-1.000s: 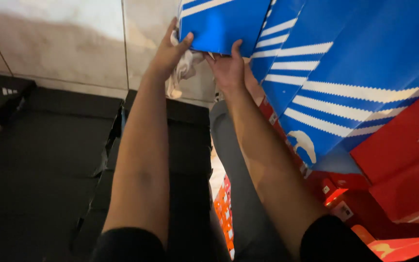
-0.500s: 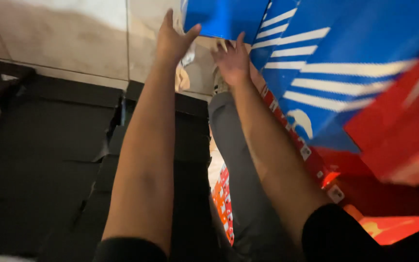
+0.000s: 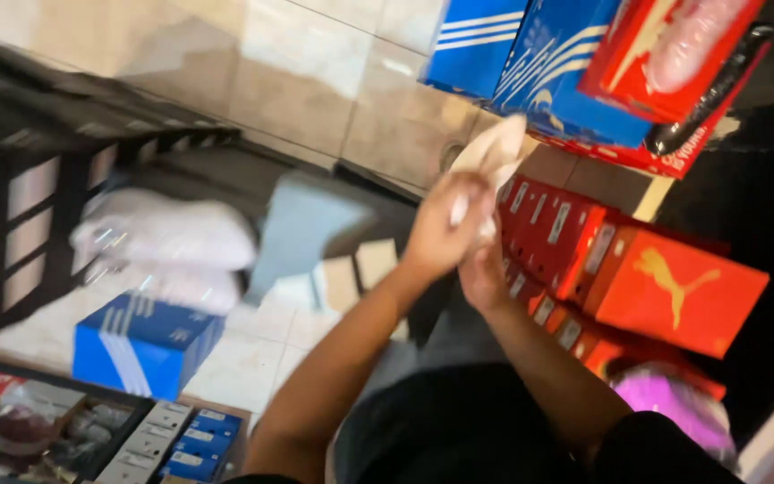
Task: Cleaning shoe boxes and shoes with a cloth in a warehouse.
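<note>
Gripping the pale, crumpled sheet of packing paper (image 3: 493,157), your left hand (image 3: 441,235) is closing around its lower end, fingers clenched. The paper's long axis is running up and away from your fingers toward the blue striped shoeboxes (image 3: 530,54). Your right hand (image 3: 484,273) is sitting just beneath, touching the left; through the blur, its grip is probably loose.

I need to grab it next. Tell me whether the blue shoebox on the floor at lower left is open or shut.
Shut: the blue striped shoebox on the tiled floor has its lid fully on, with no gap showing.
</note>
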